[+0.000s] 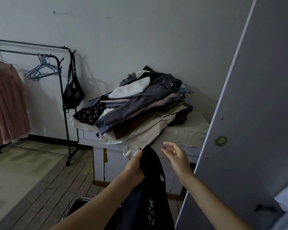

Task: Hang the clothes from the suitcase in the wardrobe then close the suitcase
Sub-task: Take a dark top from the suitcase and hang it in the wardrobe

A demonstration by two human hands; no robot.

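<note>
Black cloth — a dark garment (150, 185) — hangs pinched in the left hand (134, 166) just below the table (186, 131); the right hand (176, 155) beside it is loose, empty; next, seemingly, a hanger (42, 70) — none held yet.

A pile of clothes (140, 105) lies on a table (186, 131) against the wall. A clothes rack (63, 90) stands to its left, a wardrobe door (249, 130) to its right. A garment (150, 188) hangs before the table.
</note>
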